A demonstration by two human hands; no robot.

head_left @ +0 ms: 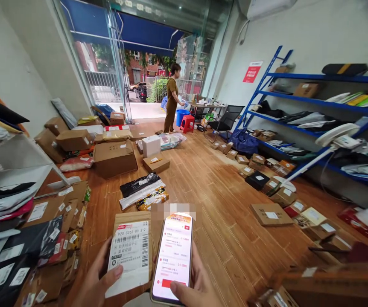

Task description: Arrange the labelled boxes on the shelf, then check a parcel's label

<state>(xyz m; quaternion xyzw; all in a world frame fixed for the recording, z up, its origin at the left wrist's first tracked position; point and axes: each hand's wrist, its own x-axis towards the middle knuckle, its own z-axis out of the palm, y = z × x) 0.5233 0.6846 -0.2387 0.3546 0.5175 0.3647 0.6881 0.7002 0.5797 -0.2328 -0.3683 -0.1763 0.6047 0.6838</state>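
Observation:
My left hand point(102, 273) is closed on a flat brown parcel point(149, 238), its thumb lying over the white shipping label point(129, 249). The label faces me and carries printed numbers and a barcode. Just to the right, my right hand point(200, 277) grips a smartphone point(173, 256) with a lit screen. Its thumb rests on a red button low on that screen, and a list of entries shows above. Parcel and phone are held side by side.
Parcels crowd the floor at left and along the right wall. Several wrapped packages point(144, 192) and a box point(156, 163) lie ahead. Blue shelving point(315, 76) and a white fan point(337, 134) stand right. A person point(171, 100) stands near the glass entrance, by a red stool point(188, 123).

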